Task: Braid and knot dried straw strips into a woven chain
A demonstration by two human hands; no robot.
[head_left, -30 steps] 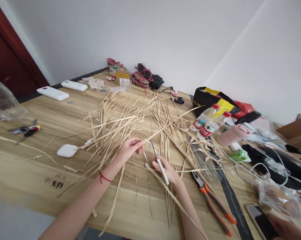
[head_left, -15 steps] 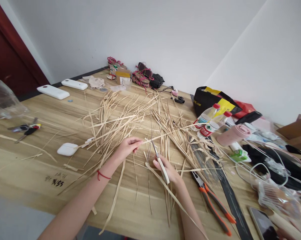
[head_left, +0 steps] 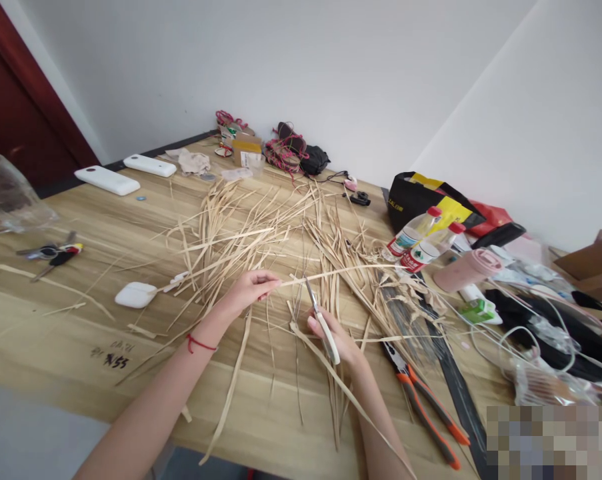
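Observation:
Between thumb and fingers, my left hand (head_left: 255, 291) pinches one end of a flat, pale straw strip (head_left: 343, 271). The strip runs off to the right, its far end reaching toward the water bottles. White-handled scissors (head_left: 325, 333) are in my right hand (head_left: 337, 341), their blades pointing up and away from me and meeting the strip just right of my left fingertips. Whether the blades are closed through it I cannot tell. Beyond both hands lies a loose heap of dry straw strips (head_left: 235, 247). Orange-handled pliers (head_left: 425, 407) rest to the right of my right forearm.
Two red-capped water bottles (head_left: 411, 233), a pink tumbler (head_left: 468, 270) and a black-and-yellow bag (head_left: 425, 200) stand at the right. A white earbud case (head_left: 135, 295) and a multi-tool (head_left: 55, 253) lie at the left. Two white devices (head_left: 108, 180) lie farther back.
My left hand has shifted slightly left with its end of the strip. The strip's far part now sits lower. My right hand and the scissors have barely moved.

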